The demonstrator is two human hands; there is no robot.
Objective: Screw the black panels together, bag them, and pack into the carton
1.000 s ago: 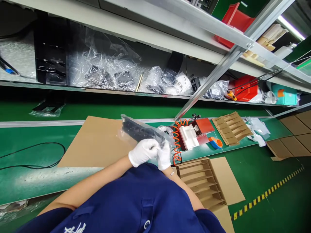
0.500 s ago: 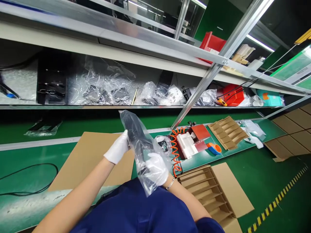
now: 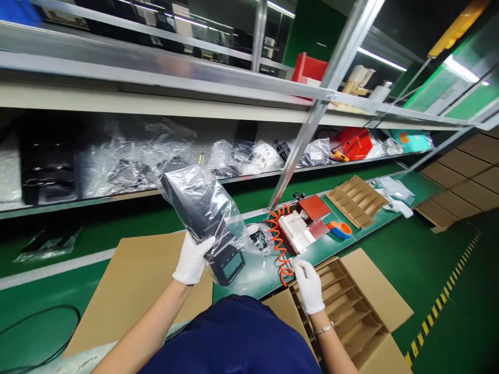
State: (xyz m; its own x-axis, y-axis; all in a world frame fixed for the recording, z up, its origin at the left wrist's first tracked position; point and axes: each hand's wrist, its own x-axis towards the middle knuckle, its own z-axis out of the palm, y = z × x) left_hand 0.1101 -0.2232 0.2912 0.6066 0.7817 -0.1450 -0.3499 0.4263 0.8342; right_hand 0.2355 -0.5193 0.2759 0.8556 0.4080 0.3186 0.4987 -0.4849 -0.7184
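My left hand (image 3: 192, 259), in a white glove, grips a black device (image 3: 202, 213) in a clear plastic bag (image 3: 230, 208) from its left side, thumb across the front. The device is long and tilted, with a small grey-green screen (image 3: 233, 266) at its lower end. My right hand (image 3: 309, 285), also gloved in white, is off the device, over the near edge of an open cardboard box (image 3: 376, 291) with dividers. Its fingers are curled together; whether anything small is in them is hidden. An orange coiled hose (image 3: 278, 244) hangs just left of those fingers.
A flat cardboard sheet (image 3: 128, 280) covers part of the green bench (image 3: 257, 275). Beyond the hose stand a red and white fixture (image 3: 298, 231), an orange and blue tape roll (image 3: 340, 230) and cardboard dividers (image 3: 356, 200). Bagged parts (image 3: 128, 174) line the shelf behind a metal post (image 3: 300, 148).
My right hand has let go of the bagged device and moved right, over the box. My left hand has turned the device so its screen end shows. The view has shifted.
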